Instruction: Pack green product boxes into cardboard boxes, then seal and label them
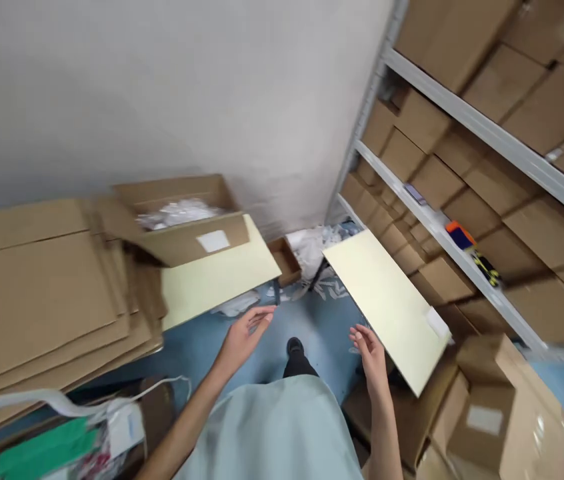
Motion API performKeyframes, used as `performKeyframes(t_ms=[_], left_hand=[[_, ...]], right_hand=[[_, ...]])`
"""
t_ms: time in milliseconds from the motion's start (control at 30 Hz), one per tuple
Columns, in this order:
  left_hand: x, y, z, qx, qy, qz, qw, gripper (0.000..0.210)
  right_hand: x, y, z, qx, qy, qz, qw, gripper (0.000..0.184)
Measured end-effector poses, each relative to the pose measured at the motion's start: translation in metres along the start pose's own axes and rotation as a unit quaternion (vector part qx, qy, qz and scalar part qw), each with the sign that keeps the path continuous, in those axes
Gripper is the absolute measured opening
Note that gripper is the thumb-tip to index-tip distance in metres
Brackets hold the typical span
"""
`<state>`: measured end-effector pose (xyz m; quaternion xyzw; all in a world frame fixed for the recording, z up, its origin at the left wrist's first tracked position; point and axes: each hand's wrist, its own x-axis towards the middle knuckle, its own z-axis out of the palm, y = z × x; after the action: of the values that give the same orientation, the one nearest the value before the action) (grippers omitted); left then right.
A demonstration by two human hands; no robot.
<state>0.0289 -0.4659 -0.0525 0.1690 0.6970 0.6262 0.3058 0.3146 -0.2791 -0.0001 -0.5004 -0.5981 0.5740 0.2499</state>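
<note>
My left hand [248,332] is in the air over the blue floor, fingers stretched out and nothing in it. Close by is the edge of a pale yellow table [222,278], where an open cardboard box [175,243] holds clear plastic bags [179,213]. My right hand [369,348] hovers beside the left edge of a second pale yellow table [382,293]. Its fingers are slightly bent and apart, and they hold nothing. A small white block [437,322] lies near that table's right edge.
Flattened cardboard boxes [32,287] are stacked at left. Metal shelving [462,260] full of cartons runs along the right. An open carton [482,407] stands at lower right. White scraps [307,250] and a small brown box [285,260] lie on the floor ahead.
</note>
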Motion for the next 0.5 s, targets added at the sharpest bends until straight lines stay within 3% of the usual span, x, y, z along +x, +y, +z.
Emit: performKeyframes(t_ms=[133, 233, 367, 500], left_hand=[[-0.013, 0.022, -0.044, 0.003, 0.154, 0.006, 0.988, 0.069], [-0.043, 0.023, -0.061, -0.002, 0.266, -0.014, 0.964, 0.068], [-0.101, 0.017, -0.067, 0.004, 0.391, -0.067, 0.918, 0.067], [-0.170, 0.011, -0.063, -0.003, 0.517, -0.112, 0.849, 0.065]], right_hand=[[0.060, -0.037, 0.044, -0.048, -0.172, -0.023, 0.984, 0.063], [0.099, -0.056, 0.082, -0.080, -0.299, -0.047, 0.950, 0.066], [0.136, -0.068, 0.138, -0.139, -0.450, -0.063, 0.880, 0.065], [0.137, -0.077, 0.200, -0.196, -0.580, -0.090, 0.785, 0.061]])
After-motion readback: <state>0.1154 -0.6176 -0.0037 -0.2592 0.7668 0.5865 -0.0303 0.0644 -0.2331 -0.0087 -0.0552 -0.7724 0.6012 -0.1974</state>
